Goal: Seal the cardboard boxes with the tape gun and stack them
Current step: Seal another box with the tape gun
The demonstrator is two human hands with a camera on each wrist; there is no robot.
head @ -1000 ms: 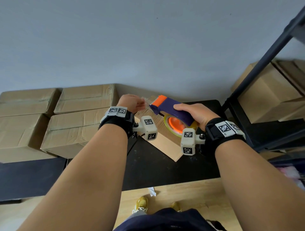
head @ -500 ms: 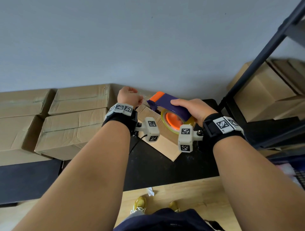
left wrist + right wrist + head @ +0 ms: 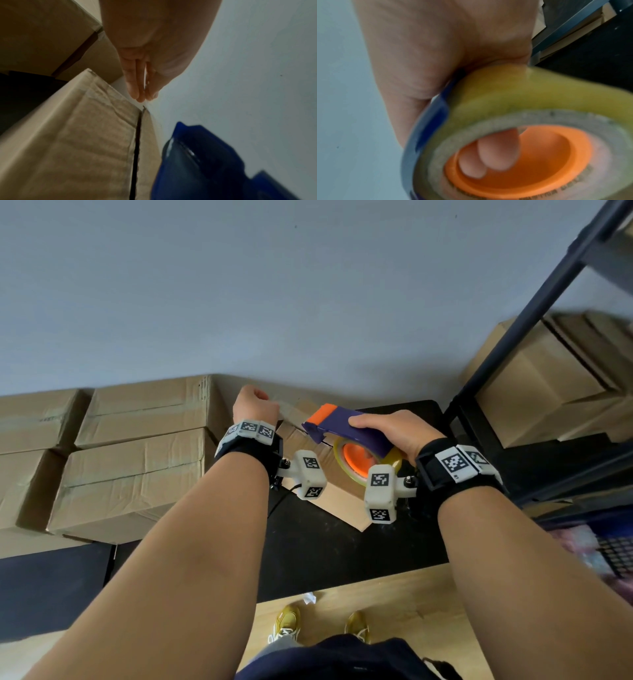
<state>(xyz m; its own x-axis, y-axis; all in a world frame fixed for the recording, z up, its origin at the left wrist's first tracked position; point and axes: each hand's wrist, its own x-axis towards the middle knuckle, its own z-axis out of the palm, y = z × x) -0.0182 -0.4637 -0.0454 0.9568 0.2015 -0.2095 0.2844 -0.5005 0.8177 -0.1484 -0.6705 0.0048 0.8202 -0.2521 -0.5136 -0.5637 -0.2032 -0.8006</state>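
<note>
A small cardboard box [image 3: 337, 501] sits on the black table [image 3: 342, 559], its top seam [image 3: 137, 142] unsealed. My right hand [image 3: 394, 429] grips the purple tape gun [image 3: 346, 428] just above the box, orange tip pointing left. Two fingertips [image 3: 496, 151] reach into the orange core [image 3: 547, 155] of the yellowish tape roll [image 3: 505, 94]. My left hand [image 3: 255, 405] is over the box's far left corner. Its thumb and fingers [image 3: 137, 86] pinch the clear tape end [image 3: 287, 409] drawn out from the gun. The gun shows as a blue blur [image 3: 205, 162] in the left wrist view.
Larger taped cardboard boxes [image 3: 137, 470] are stacked against the wall on the left. A black metal shelf post [image 3: 513, 337] rises at right, with more boxes [image 3: 548, 392] behind it. A wire basket [image 3: 616, 549] is at the right edge. A paper scrap [image 3: 310, 597] lies on the floor.
My left hand has drawn leftward away from the gun's tip, so the pulled-out tape is longer. The right hand and the gun have barely shifted over the box.
</note>
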